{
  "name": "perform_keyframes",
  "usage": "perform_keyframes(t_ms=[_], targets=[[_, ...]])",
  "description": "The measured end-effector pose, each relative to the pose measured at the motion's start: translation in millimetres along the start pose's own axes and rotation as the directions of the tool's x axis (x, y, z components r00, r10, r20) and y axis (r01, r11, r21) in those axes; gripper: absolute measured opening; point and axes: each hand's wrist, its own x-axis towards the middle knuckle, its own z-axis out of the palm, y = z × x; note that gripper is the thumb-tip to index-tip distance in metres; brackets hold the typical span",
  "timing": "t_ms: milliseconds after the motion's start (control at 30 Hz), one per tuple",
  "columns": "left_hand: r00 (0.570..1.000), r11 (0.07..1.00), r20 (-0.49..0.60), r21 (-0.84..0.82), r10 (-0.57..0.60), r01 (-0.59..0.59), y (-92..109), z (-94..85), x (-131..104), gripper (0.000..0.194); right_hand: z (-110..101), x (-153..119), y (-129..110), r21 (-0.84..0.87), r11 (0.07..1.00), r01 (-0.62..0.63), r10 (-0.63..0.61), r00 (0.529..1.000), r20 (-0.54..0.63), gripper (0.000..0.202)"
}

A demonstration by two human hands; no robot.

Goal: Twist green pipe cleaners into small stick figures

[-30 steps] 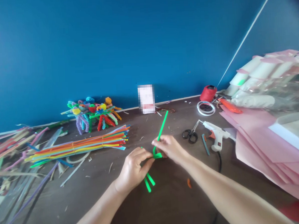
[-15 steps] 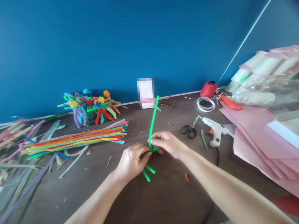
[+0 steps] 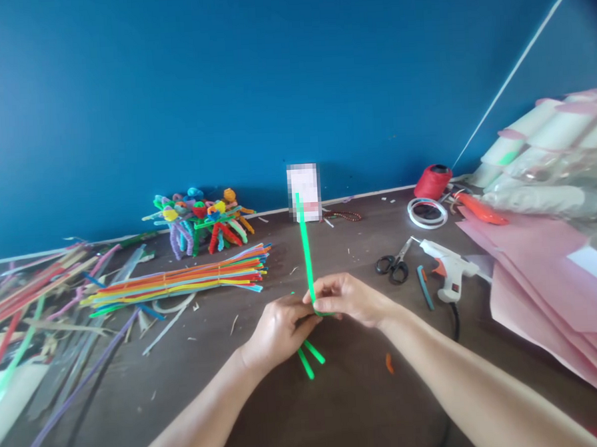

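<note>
Bright green pipe cleaners (image 3: 307,256) are held between my two hands above the dark table. One long green end stands upright from my fingers, and two short ends stick out below, toward me. My left hand (image 3: 286,327) is closed round the lower part, thumb and fingers pressed together. My right hand (image 3: 350,299) pinches the base of the upright piece, close against the left fingertips. The place where the green pieces meet is partly hidden by my fingers.
A bundle of coloured pipe cleaners (image 3: 181,281) lies left, with finished pipe-cleaner figures (image 3: 203,218) behind. Scissors (image 3: 395,264), a glue gun (image 3: 448,269) and a blue stick (image 3: 424,287) lie right. Pink sheets (image 3: 526,278), red thread (image 3: 433,182) and white rolls (image 3: 548,130) sit farther right.
The long upright green end has swung from leaning right to leaning slightly left. My right fingers have shifted round its base. The whole view has moved a little.
</note>
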Motion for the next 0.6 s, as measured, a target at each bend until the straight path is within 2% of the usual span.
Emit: perform_keyframes(t_ms=[100, 200, 300, 400, 500, 600], targets=[[0.999, 0.999, 0.006, -0.009, 0.051, -0.051, 1, -0.9, 1, 0.020, -1, 2, 3, 0.022, 0.999, -0.032, 0.033, 0.999, -0.043, 0.019], [0.993, 0.995, -0.054, 0.011, 0.102, -0.101, 2, -2.2, 1, 0.020, -3, 5, 9, 0.128, 0.990, -0.064, 0.078, 0.991, -0.109, 0.021], [0.989, 0.995, -0.109, 0.007, 0.098, -0.098, 3, -3.3, 1, 0.020, -3, 8, 13, 0.207, 0.975, -0.085, 0.115, 0.984, -0.136, 0.023], [0.979, 0.994, -0.192, -0.073, 0.062, -0.078, 4, -2.8, 0, 0.017, -2, 8, 13, 0.237, 0.970, -0.062, 0.105, 0.979, -0.173, 0.023], [0.953, 0.986, -0.302, -0.162, -0.025, -0.026, 3, -0.7, 0, 0.016, 0, 8, 13, 0.239, 0.970, -0.048, 0.100, 0.972, -0.211, 0.024], [0.919, 0.980, -0.375, -0.190, -0.122, 0.053, 0, 1.0, 1, 0.017, 4, 8, 11, 0.164, 0.986, -0.036, 0.080, 0.959, -0.272, 0.024]])
